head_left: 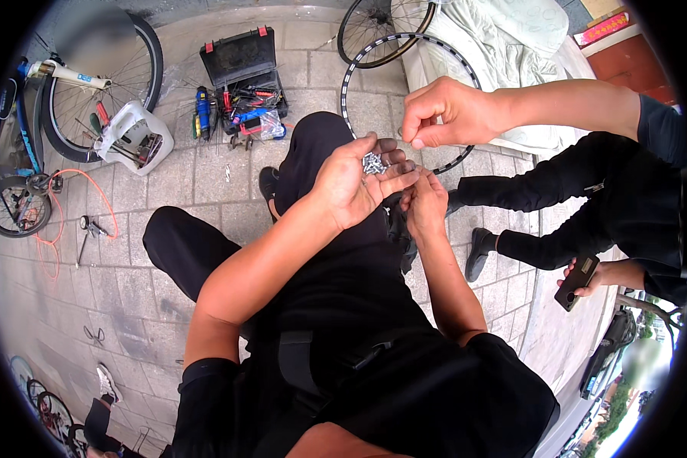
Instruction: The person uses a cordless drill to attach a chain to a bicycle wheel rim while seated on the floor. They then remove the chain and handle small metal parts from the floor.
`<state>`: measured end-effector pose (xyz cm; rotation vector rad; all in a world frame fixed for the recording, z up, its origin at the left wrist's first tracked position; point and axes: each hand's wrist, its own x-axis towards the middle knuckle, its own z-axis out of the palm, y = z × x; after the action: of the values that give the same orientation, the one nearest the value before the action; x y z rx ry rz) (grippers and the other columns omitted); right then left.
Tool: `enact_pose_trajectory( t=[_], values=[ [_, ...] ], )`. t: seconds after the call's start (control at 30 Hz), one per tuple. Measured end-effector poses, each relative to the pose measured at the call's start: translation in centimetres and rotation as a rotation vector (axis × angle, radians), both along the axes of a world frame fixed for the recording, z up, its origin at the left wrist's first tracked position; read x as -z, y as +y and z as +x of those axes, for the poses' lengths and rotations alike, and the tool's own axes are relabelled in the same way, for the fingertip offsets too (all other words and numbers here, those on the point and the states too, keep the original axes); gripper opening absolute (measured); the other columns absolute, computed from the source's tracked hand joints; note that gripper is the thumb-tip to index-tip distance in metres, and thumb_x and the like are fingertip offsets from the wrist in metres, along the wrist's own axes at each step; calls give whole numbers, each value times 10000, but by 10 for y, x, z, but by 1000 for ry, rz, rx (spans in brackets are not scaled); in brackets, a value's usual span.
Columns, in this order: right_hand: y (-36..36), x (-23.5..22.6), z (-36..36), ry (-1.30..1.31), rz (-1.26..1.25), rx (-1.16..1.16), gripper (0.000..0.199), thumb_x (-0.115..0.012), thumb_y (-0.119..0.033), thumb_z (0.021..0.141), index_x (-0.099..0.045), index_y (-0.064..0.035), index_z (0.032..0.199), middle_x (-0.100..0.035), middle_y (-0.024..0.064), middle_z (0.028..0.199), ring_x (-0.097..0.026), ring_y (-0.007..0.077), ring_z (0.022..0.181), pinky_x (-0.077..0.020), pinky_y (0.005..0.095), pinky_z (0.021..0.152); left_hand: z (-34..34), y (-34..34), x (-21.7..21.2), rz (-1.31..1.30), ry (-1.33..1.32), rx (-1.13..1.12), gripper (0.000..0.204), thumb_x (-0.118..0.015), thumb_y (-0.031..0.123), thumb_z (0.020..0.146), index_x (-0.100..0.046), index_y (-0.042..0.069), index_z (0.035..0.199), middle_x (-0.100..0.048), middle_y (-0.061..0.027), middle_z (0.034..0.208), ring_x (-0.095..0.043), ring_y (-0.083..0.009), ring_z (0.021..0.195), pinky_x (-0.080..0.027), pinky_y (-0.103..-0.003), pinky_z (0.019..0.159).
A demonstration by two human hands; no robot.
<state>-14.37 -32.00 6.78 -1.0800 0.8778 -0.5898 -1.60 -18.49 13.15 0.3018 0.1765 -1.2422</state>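
My left hand [351, 179] is cupped palm up, its fingers partly curled around a small pile of silver spoke nipples [373, 163]. Dark grime marks its fingertips. Close against those fingertips, my right hand [426, 200] has thumb and fingers pinched together; whatever is between them is too small or hidden to make out. Another person's hand [454, 113] reaches in from the right just above, also pinching, apart from my hands. Beyond my hands, a black bicycle rim [346, 88] with pale dashes stands by a pale wrapped mattress [504, 72], partly covered by that hand and arm.
An open black toolbox [240, 61] lies ahead, with screwdrivers [203, 113] beside it. To the left are a cut white jug [160, 141] holding tools, a bicycle wheel [157, 57] and an orange hose [103, 195]. The other person, at right, holds a dark phone [578, 282].
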Motion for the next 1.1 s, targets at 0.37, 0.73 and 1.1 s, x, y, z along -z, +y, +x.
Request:
enact_pose_trajectory(
  t=[0.37, 0.73, 1.1],
  values=[
    [-2, 6, 24, -143, -120, -156, 155, -615, -148, 1032, -665, -8, 1074, -631, 1, 776, -497, 52, 564, -385, 206, 500, -23, -1, -15, 16, -11, -91, 285, -471, 319, 1100, -548, 48, 1055, -597, -82, 971, -642, -238, 929, -602, -369, 851],
    [100, -36, 85, -351, 417, -576, 546, -463, -455, 1092, -647, 36, 1244, -691, 81, 1005, -571, 136, 747, -512, 272, 712, -1, 58, 17, 78, 120, -659, 364, -492, 466, 1098, -479, 133, 952, -429, 47, 663, -395, -74, 493, -310, -221, 389],
    [160, 24, 116, -249, 731, -788, 577, -410, -451, 1111, -629, 76, 1200, -706, 113, 955, -613, 150, 726, -556, 290, 673, -5, 114, 67, 170, 68, -1009, 265, -467, 237, 1125, -519, 15, 1259, -501, -6, 824, -442, -75, 598, -373, -217, 463]
  ],
)
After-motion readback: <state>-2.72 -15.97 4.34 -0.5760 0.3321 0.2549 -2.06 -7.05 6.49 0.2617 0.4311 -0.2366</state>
